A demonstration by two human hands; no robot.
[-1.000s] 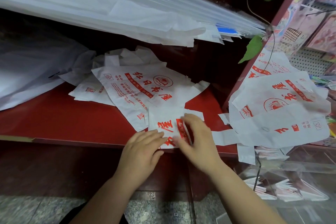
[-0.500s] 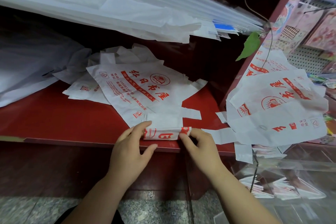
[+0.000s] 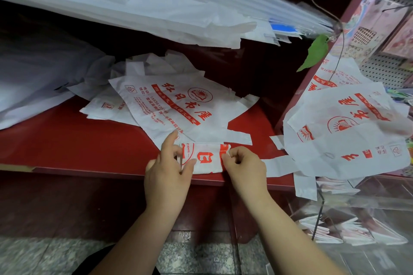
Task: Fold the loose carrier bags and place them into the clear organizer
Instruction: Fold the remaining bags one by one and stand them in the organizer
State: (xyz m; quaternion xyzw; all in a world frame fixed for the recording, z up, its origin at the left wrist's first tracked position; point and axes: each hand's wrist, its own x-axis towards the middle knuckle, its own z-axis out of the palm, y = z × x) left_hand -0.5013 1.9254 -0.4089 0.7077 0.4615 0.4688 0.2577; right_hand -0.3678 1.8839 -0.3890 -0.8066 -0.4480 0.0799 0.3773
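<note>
Folded bag's ends lost beneath two hands

The left hand (image 3: 166, 176) and right hand (image 3: 243, 169) cover both ends of the folded bag (image 3: 204, 158) — its print shows only in part; the clear organizer (image 3: 366, 205) runs off the right edge, contents blurred, and the pile of loose bags (image 3: 105, 108) hides its lower layers.

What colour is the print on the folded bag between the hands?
Red on white; the folded bag shows best in the head view.

red shelf (image 3: 67, 140) | loose carrier bags (image 3: 169, 105) spread flat | folded bag (image 3: 205, 161) at front edge
</note>
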